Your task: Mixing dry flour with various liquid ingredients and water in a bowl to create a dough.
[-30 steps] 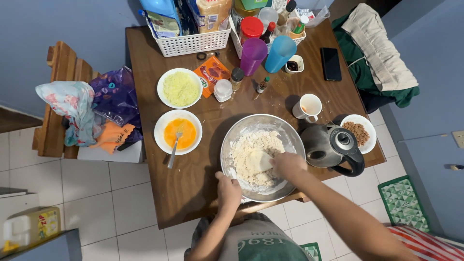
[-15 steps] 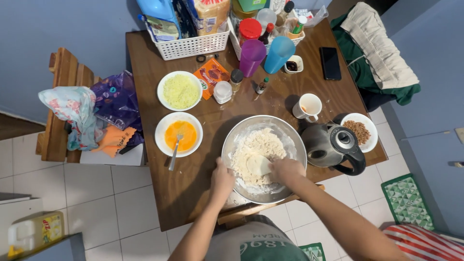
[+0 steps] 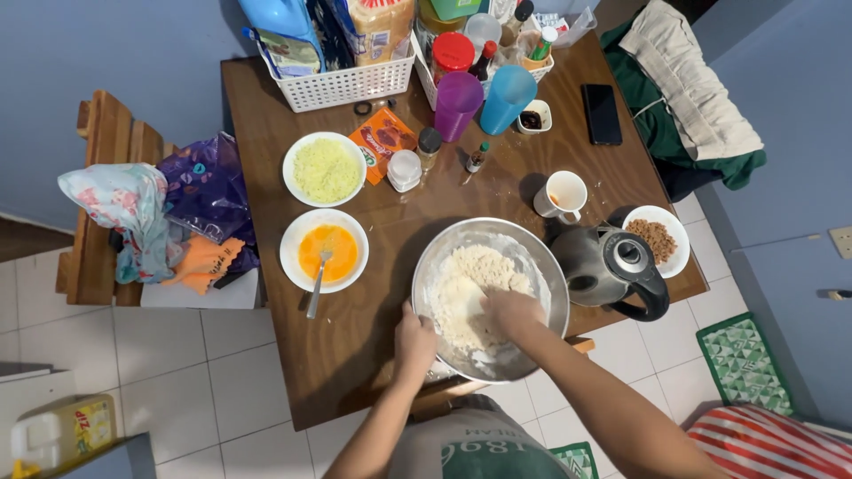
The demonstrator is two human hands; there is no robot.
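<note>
A large metal mixing bowl sits near the front edge of the brown wooden table, holding a crumbly pale dough. The left hand grips the bowl's rim at about 8 o'clock, fingers curled over the edge. The right hand is down inside the bowl, pressed into the dough at about 5 o'clock of the mass; whether its fingers are closed around any of it cannot be told. The two hands are apart, with the dough between them. At 3 o'clock from the bowl, just beside it, stands a dark kettle, and beyond that a small plate of brown bits. At 9 o'clock lies a white plate of beaten egg with a fork resting in it, and at 10 o'clock a plate of yellow shreds. A white mug stands at 1 o'clock.
</note>
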